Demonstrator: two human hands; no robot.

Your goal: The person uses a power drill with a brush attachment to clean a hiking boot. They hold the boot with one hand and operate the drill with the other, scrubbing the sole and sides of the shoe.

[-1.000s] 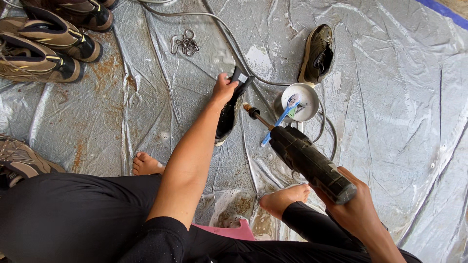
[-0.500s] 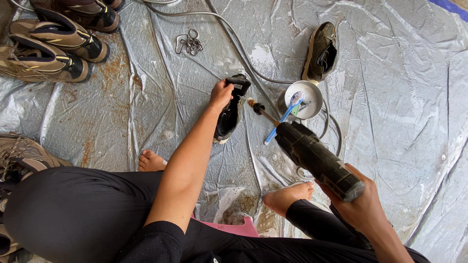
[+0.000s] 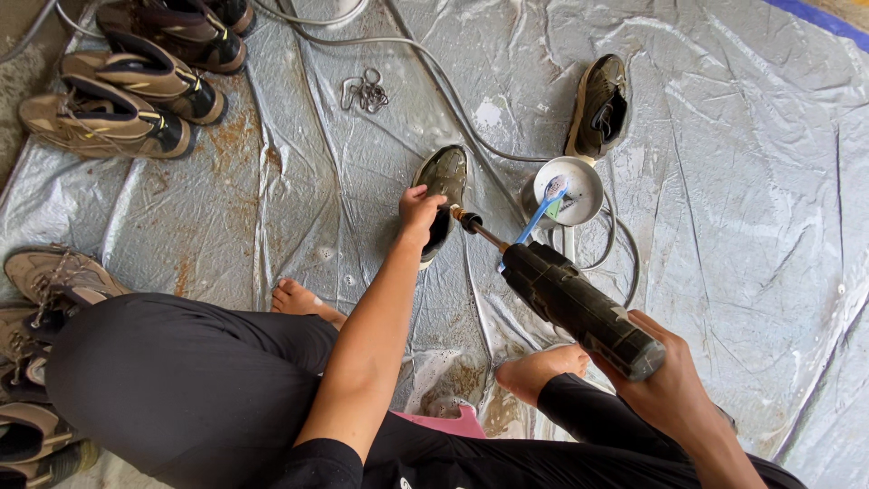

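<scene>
Fingers (image 3: 418,201) on muddy shoe (image 3: 444,181), crinkled tarp (image 3: 724,181).

left hand (image 3: 419,210) grips muddy shoe (image 3: 443,195) (sole up) | right hand (image 3: 665,380) – spray gun (image 3: 566,299), nozzle at shoe

Bright, even daylight; glare on the crinkled tarp (image 3: 724,181); edges perhaps slightly warped.

Left arm stretched forward, left hand (image 3: 418,210) curled in a grip; right hand (image 3: 665,380) closed, held near the body.
</scene>
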